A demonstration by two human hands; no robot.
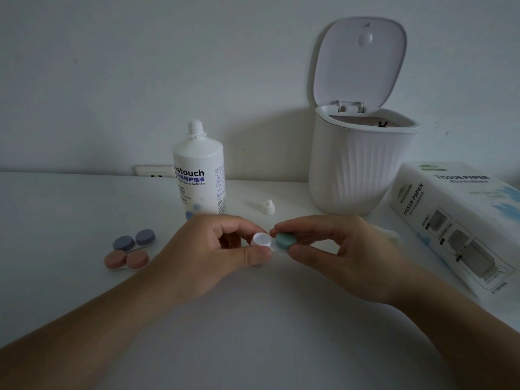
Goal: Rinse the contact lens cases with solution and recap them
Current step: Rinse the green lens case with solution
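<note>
I hold one contact lens case just above the table's middle. My left hand (222, 249) pinches its white-capped side (262, 239) between thumb and fingers. My right hand (334, 249) pinches the teal cap (284, 240) on the other side. Two more cases lie at the left: one with purple caps (134, 240), one with pink caps (126, 260), both capped. The white solution bottle (198, 170) stands uncapped behind my left hand. Its small white cap (268, 207) lies on the table to the right of it.
A white ribbed bin (357, 164) with its lid (360, 60) flipped up stands at the back right. A tissue paper box (455, 220) lies along the right edge. A crumpled tissue (389, 235) shows behind my right hand. A wall socket (153, 170) sits behind the white table (253, 319).
</note>
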